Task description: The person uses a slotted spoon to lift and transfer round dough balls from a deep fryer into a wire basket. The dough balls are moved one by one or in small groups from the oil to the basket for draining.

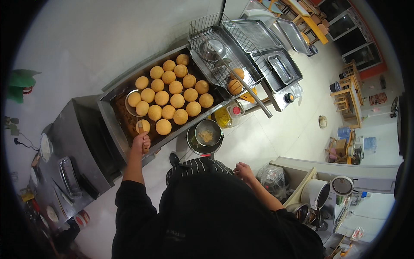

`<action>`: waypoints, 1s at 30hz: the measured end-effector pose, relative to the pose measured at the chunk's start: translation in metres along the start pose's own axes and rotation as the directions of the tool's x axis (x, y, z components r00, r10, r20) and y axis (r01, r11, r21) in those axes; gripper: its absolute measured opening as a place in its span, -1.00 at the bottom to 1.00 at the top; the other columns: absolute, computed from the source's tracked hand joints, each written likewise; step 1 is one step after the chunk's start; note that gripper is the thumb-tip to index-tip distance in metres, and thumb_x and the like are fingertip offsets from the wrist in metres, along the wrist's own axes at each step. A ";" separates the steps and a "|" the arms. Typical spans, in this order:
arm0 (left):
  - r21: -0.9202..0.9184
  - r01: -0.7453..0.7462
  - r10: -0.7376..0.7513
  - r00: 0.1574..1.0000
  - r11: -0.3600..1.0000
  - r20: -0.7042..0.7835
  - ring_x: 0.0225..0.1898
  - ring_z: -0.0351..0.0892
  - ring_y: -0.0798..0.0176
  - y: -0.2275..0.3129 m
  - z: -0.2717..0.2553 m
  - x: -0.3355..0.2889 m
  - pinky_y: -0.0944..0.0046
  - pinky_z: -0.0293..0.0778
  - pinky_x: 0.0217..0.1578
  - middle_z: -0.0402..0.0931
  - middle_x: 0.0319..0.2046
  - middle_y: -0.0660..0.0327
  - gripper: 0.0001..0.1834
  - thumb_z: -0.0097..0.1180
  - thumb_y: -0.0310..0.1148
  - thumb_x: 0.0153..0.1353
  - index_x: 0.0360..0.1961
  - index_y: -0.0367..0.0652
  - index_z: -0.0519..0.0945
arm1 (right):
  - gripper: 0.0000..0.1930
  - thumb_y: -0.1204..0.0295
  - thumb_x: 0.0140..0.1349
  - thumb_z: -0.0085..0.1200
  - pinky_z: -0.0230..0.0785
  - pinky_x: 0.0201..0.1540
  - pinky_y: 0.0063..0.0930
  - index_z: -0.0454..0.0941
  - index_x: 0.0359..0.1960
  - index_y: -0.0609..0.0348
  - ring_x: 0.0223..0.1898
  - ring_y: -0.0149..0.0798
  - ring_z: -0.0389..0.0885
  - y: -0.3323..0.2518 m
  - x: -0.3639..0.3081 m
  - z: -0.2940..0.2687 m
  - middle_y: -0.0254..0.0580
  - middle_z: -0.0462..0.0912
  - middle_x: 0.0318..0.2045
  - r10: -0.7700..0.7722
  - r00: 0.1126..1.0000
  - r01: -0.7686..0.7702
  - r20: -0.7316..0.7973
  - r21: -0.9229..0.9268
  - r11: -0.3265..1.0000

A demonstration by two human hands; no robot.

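Note:
My left hand is closed round the wooden handle of a round skimmer. The skimmer's head reaches into the left part of a long metal fryer, partly hidden by the food. Many golden fried balls float in the dark oil, close together, with one right by the handle. My right hand hangs in the air at my right side, away from the fryer. Its fingers are loosely curled, and nothing shows in them.
Right of the fryer, a long-handled wire basket holds a few browned balls over a metal tray. Below it are an oil bottle and a pot with a strainer holding crumbs. A steel counter flanks my left; a white pot stands right.

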State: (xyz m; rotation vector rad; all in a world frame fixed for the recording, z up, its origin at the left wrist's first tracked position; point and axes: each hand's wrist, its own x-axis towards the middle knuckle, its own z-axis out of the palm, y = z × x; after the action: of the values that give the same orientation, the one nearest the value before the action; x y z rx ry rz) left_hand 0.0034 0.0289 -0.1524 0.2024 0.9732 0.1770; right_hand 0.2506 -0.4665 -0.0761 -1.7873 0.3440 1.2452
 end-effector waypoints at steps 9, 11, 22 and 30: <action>0.091 -0.176 0.180 0.982 0.980 -0.048 -0.71 0.23 0.47 -0.017 0.088 -0.026 0.40 0.23 -0.72 0.25 -0.65 0.41 -0.81 0.06 -0.37 0.31 -0.42 -0.03 0.32 | -0.81 0.35 0.32 -0.06 0.30 -0.60 -0.58 0.40 -0.46 0.13 -0.61 -0.39 0.46 -0.023 0.019 -0.004 -0.23 0.52 -0.55 -0.044 0.998 0.042 0.041 0.045 0.998; 0.269 -0.257 0.288 0.954 0.928 -0.086 -0.67 0.24 0.40 -0.021 0.117 -0.033 0.31 0.25 -0.69 0.25 -0.60 0.36 -0.90 0.02 -0.40 0.26 -0.33 -0.07 0.34 | -0.81 0.35 0.32 -0.06 0.30 -0.61 -0.58 0.40 -0.46 0.12 -0.62 -0.40 0.46 -0.024 0.025 -0.006 -0.23 0.52 -0.55 -0.042 0.997 0.039 0.057 0.050 0.998; 0.494 -0.355 0.437 0.898 0.794 -0.058 -0.71 0.18 0.45 -0.056 0.208 -0.051 0.37 0.21 -0.72 0.22 -0.57 0.36 -0.84 0.00 -0.35 0.28 -0.16 -0.08 0.35 | -0.82 0.35 0.33 -0.07 0.29 -0.61 -0.57 0.39 -0.45 0.09 -0.62 -0.41 0.43 -0.018 0.049 -0.024 -0.26 0.50 -0.56 -0.048 0.993 0.031 0.112 0.149 0.988; 0.657 -0.285 0.513 0.839 0.698 -0.180 -0.71 0.19 0.41 -0.046 0.132 -0.126 0.40 0.22 -0.73 0.24 -0.56 0.32 -0.67 0.05 -0.26 0.29 0.02 -0.13 0.40 | -0.80 0.32 0.35 -0.08 0.34 -0.56 -0.56 0.39 -0.43 0.08 -0.59 -0.39 0.47 -0.010 0.059 -0.030 -0.27 0.51 -0.54 -0.020 0.991 0.005 0.134 0.109 0.994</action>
State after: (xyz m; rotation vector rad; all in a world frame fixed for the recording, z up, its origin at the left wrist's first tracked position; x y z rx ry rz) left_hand 0.0466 -0.0576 0.0088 1.0314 1.3198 0.3121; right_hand 0.3024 -0.4700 -0.1184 -1.6016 0.3171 1.3065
